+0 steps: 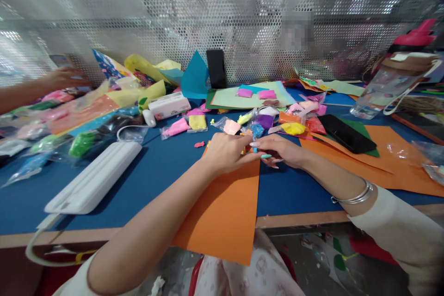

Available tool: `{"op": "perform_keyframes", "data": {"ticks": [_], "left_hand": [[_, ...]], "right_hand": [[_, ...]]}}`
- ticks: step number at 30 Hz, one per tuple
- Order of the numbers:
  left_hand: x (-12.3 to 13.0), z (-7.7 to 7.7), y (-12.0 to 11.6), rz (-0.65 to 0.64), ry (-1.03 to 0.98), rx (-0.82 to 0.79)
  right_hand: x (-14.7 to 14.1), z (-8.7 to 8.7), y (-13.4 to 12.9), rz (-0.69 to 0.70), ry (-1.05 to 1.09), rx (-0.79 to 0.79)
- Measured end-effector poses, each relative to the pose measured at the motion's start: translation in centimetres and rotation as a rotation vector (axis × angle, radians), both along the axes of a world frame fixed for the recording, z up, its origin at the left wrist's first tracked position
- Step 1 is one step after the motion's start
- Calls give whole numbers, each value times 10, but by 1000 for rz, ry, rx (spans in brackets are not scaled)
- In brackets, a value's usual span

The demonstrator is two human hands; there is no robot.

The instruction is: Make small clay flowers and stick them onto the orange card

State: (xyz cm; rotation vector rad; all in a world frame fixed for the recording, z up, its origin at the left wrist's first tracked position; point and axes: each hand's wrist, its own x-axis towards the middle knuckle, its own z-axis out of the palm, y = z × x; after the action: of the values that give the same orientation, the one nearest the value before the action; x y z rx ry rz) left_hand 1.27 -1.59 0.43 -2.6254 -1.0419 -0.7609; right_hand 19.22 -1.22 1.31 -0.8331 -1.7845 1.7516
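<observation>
My left hand (227,150) rests over the top of an orange paper sheet (225,212), its fingers curled and partly hidden, the thumb reaching toward the right hand. What it holds, if anything, does not show clearly. Meeting it fingertip to fingertip, my right hand (284,150) pinches a small piece of blue clay (255,150). Bits of orange and yellow show between the hands. Just beyond them lie a bag of blue clay (257,130), a purple clay packet (265,121) and a yellow clay packet (293,128). A small pink clay piece (199,144) is left of the sheet.
A white power bank (95,178) with a cable lies at left. One black phone (347,134) rests on coloured paper at right; another phone (216,69) leans upright at the back. A clear bottle (388,85) stands far right. Another person's arm (41,85) reaches in from the left.
</observation>
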Motion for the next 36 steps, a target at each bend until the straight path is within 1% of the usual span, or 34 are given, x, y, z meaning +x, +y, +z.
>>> {"op": "perform_keyframes", "data": {"ticks": [3,8,11,16,19,21,26,29,32,36], "left_hand": [[2,0,-1,-12,35,-48],[3,-3,0,28,23,-50],[2,-3,1,28,12,-57],[2,1,-5,-35,0,-83],[3,2,-9,-101,-36,-65],[4,2,-9,-144,-61,-48],[1,0,-4,-166,-78,3],[-2,-1,-1,-116,-113,38],[-2,-2,-1,-74,-115,55],[2,-2,-3,-81,-103,75]], "right_hand": [[0,-1,1,0,-19,-20],[-1,-2,3,-40,5,3],[-2,-3,3,-63,0,7],[-3,-3,3,-90,18,31],[-2,-2,3,-132,53,29],[-1,-1,3,-134,85,17],[2,1,2,-66,132,-69],[4,1,0,21,149,-129],[5,0,0,74,140,-138],[4,-2,2,113,113,-132]]}}
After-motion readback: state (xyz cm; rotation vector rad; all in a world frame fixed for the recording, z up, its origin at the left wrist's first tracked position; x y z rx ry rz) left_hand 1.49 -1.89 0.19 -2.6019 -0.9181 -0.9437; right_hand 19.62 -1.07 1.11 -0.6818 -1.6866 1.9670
